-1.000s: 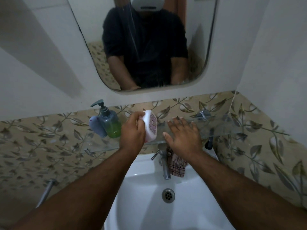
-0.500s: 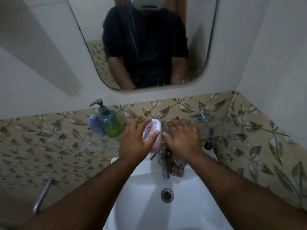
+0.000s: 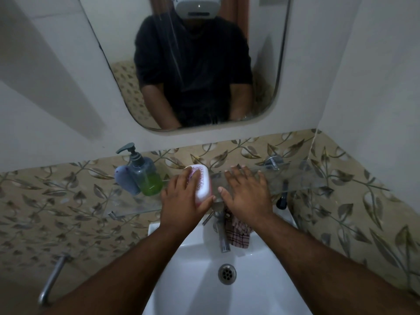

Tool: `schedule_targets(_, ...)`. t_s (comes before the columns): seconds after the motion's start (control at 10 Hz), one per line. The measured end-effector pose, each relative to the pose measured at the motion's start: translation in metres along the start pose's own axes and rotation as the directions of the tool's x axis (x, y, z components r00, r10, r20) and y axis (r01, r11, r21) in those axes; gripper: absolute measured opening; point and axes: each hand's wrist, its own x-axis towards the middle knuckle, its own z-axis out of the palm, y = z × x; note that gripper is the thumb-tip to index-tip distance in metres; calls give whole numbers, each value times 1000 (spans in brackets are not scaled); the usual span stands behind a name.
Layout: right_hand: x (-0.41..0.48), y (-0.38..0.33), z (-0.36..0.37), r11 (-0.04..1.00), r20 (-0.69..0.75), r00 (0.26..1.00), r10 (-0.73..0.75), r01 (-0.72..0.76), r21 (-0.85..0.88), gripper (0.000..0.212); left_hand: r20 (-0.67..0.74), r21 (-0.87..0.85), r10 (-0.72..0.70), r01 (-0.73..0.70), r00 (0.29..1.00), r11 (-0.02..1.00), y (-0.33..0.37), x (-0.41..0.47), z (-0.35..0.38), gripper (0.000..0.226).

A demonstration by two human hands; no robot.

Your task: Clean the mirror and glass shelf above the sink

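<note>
Leaf-patterned tiles point(image 3: 250, 151) run behind the sink point(image 3: 193, 287), with the mirror point(image 3: 268, 64) on the white wall above and the glass shelf point(image 3: 302, 178) between them. On my feed, the left hand point(image 3: 181, 201) grasps a white-and-pink soap box point(image 3: 203, 183) at the shelf's middle, fingers over its top, thumb at its near end. The right hand point(image 3: 247, 192) lies flat and released on the glass just beside it, fingers spread. A pump bottle point(image 3: 147, 176) stands toward the shelf's left end; a checked cloth point(image 3: 238, 235) hangs by the tap point(image 3: 223, 237).

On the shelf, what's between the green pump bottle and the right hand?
Head view: the left hand gripping a white-and-pink soap box on the glass shelf. Nothing else sits between the pump bottle and the flat right hand.
</note>
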Motion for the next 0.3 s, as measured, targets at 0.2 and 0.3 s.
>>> schedule_targets(0.2, -2, -2, -7, 1000, 16, 1000, -4, 4, 3, 96, -42, -37, 10, -11, 999, 999, 1, -4, -10, 85)
schedule_targets(0.3, -1, 1, -5, 1000, 7, 1000, -3, 2, 12, 98, -101, -86, 46, -55, 994, 995, -4, -11, -11, 83)
